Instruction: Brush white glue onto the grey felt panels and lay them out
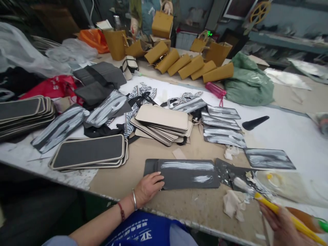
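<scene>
My left hand (148, 187) lies on the left end of a dark grey panel (184, 174) streaked with white glue, its fingers curled down and pressing it to the table. My right hand (283, 225) at the lower right grips a yellow-handled brush (258, 195). The brush's glue-laden tip hovers just past the panel's right end, over glue-smeared dark scraps (230, 172).
Glued grey panels (222, 124) lie drying at centre and right. Stacks of beige boards (161, 119) and grey boards (88, 152) sit to the left. Tan bags (194, 66) line the far side, where another person (143, 13) stands. A glue dish (284, 184) and crumpled rags (232, 203) are near my right hand.
</scene>
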`<state>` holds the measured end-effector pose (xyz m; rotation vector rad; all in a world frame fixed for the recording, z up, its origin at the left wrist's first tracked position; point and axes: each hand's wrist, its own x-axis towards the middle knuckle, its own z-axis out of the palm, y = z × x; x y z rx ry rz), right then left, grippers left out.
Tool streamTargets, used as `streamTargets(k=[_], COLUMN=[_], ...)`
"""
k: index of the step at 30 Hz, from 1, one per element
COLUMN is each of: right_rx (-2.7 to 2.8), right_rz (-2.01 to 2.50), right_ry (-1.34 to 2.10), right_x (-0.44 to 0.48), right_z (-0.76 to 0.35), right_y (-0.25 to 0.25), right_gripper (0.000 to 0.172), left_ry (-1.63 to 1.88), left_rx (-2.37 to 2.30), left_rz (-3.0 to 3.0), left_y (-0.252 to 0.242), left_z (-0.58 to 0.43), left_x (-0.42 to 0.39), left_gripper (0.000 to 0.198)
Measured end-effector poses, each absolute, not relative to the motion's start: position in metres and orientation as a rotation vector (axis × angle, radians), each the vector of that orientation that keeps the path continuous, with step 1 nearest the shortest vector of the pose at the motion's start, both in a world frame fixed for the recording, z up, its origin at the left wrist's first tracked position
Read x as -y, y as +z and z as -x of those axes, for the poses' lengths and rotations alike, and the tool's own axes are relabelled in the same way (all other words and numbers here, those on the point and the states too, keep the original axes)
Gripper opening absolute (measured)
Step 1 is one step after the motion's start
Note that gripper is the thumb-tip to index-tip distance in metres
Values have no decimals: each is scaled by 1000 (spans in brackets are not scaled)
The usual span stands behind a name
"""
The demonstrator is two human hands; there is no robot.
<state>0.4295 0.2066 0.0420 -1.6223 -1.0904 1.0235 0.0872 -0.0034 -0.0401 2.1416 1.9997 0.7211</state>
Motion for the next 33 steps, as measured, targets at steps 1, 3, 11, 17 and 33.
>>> streamTargets(k=[1,3,11,17,33], right_rx=[1016,996,978,1006,1441], right_rz=[1582,1520,1372,1386,1746], right_ry=[1123,1360,1778,1665,709], right_x=[-193,-168,-118,-137,-198], right_z=[-402,-345,-221,-239,-369], right_y=[40,34,5,-3,5], right_gripper=[34,36,45,44,44], left_ry=[732,758,856,874,872], left_rx=[-1992,-1973,-1944,-1939,-1918], left_rz=[-2143,-2148,-2153,-2166,-2171], left_y=[-41,-42,-49,-50,-43], left_z=[-86,-85,-82,-81,-80], left_x=[3,4,3,3,2], left_gripper=[22,21,20,21,23])
